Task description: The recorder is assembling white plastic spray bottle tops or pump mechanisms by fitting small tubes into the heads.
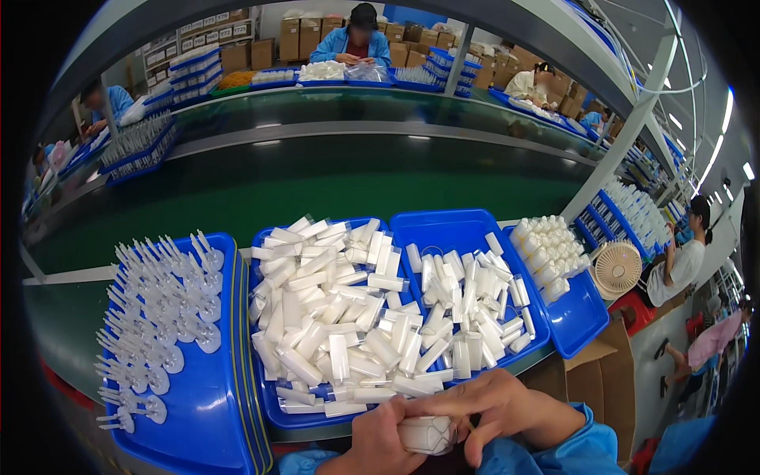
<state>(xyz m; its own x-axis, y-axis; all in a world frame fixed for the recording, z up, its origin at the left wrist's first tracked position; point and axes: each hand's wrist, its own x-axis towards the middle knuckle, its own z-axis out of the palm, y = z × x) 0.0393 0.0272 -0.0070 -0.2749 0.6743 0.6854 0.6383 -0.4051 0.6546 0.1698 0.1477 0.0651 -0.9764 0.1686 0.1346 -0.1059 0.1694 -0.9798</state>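
Observation:
At the lower middle, my left hand (376, 442) is closed round a white block in clear film (426, 435), its folded end facing right. My right hand (495, 400) reaches over from the right, fingers bent across the top and round the folded end of the same block. Just beyond my hands, a blue tray (273, 416) is heaped with white film-wrapped blocks (317, 317). To its right another blue tray (443, 226) holds more white pieces (471, 305), loosely piled.
A stack of blue trays (214, 396) at left bears rows of white stemmed parts (162, 309). White bottle-like pieces (550, 253) stand in a blue tray (578, 317) at right, near a beige fan (617, 269) and cardboard box (606, 372). Co-workers (352, 47) sit across the green conveyor (332, 186).

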